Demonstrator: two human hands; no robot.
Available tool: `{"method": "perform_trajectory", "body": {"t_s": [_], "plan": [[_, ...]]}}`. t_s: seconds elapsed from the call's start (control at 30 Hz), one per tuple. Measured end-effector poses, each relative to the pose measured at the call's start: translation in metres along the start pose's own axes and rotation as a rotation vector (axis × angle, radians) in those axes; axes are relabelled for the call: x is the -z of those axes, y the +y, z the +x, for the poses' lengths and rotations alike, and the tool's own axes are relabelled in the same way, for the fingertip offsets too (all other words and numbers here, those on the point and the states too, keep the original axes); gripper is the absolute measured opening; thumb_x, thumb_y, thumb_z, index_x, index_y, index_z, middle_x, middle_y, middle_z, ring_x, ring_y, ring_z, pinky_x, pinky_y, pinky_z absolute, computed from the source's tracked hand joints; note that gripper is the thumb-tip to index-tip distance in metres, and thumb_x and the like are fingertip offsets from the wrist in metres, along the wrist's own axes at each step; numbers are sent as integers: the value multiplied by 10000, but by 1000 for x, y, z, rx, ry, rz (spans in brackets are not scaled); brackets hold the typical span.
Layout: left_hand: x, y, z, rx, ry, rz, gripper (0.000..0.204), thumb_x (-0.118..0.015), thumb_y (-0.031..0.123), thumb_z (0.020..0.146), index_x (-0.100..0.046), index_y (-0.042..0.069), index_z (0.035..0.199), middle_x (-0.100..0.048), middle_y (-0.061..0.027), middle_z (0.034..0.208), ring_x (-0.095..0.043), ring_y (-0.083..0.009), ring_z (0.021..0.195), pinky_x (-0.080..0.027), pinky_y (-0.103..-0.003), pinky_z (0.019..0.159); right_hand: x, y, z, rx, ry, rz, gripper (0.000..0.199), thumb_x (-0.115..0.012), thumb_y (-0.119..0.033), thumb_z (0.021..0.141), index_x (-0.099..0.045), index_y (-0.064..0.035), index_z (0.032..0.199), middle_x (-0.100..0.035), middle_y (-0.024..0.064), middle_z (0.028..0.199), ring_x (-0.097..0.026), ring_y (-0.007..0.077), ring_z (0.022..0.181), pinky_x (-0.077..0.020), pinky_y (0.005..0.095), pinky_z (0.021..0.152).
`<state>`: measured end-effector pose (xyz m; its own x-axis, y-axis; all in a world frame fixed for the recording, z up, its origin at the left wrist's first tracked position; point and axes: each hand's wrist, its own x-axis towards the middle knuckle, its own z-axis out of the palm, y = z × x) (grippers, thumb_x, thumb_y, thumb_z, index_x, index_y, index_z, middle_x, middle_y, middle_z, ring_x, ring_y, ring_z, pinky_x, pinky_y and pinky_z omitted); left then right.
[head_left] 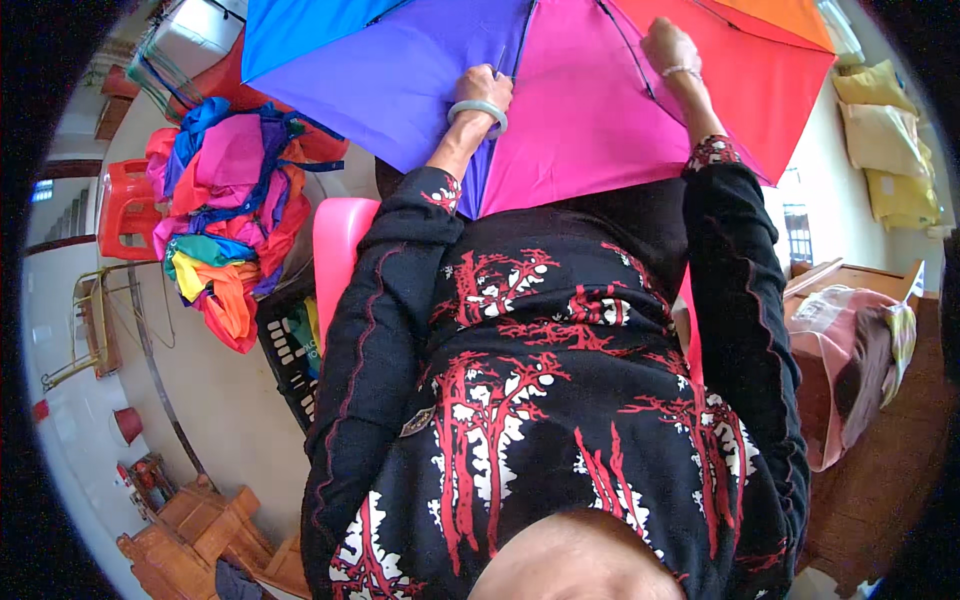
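Observation:
An opened umbrella (570,130) with blue, purple, pink, red and orange panels spreads across my lap, its dark thin ribs (628,50) showing. My left hand (485,92), with a pale bangle on the wrist, is closed in a pinch at the seam between the purple and pink panels. A thin dark sliver stands up by its fingertips, too fine to name. Over the border of the pink and red panels, my right hand (670,48) is curled closed near a rib. Whatever its fingers hold, if anything, is hidden.
To my left, a heap of bright fabric (230,190) lies by a red plastic stool (125,210). Below it stands a black crate (283,345). I sit on a pink chair (340,250). Wooden furniture (200,530) is at lower left; a cloth-draped wooden piece (845,350) stands right.

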<state>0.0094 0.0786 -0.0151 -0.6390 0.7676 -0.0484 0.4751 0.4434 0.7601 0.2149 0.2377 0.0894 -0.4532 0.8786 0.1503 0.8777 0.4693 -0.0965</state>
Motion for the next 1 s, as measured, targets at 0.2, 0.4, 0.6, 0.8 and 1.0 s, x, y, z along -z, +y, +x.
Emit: {"method": "perform_trajectory", "body": {"t_s": [0.2, 0.4, 0.6, 0.8, 1.0], "plan": [[2, 12, -5, -22, -24, 21, 233, -509, 220, 691, -604, 16, 754, -584, -212, 812, -582, -337, 760, -468, -387, 685, -12, -12, 8, 405, 89, 472, 130, -505, -171, 751, -548, -53, 782, -536, 102, 664, -510, 224, 572, -418, 318, 490], [9, 22, -14, -39, 11, 78, 223, -515, 220, 689, -606, 25, 752, -593, -195, 775, -586, -334, 732, -472, -380, 671, -40, -93, -48, 672, -55, 328, 150, -461, -134, 760, -555, -46, 837, -593, 158, 720, -598, 257, 658, -478, 335, 581], [13, 23, -15, -43, 46, 53, 218, -521, 216, 700, -599, 14, 725, -597, -187, 718, -598, -310, 696, -476, -378, 645, -44, -102, -54, 369, -111, 114, 156, -436, -129, 789, -553, -27, 809, -593, 170, 709, -603, 252, 648, -497, 355, 577], [26, 36, -22, 145, -154, -46, 216, -533, 216, 711, -607, 21, 768, -604, -179, 785, -602, -274, 770, -479, -360, 679, -44, -80, -47, 101, -167, 106, 223, -413, -143, 783, -577, -34, 887, -592, 203, 836, -591, 327, 797, -487, 404, 659], [30, 55, -38, -36, 7, 451, 222, -554, 227, 710, -613, 33, 800, -607, -160, 853, -597, -273, 816, -487, -346, 700, -51, -82, -52, 163, -75, 87, 165, -415, -124, 806, -545, -23, 823, -598, 175, 714, -607, 299, 675, -501, 394, 564]]}}
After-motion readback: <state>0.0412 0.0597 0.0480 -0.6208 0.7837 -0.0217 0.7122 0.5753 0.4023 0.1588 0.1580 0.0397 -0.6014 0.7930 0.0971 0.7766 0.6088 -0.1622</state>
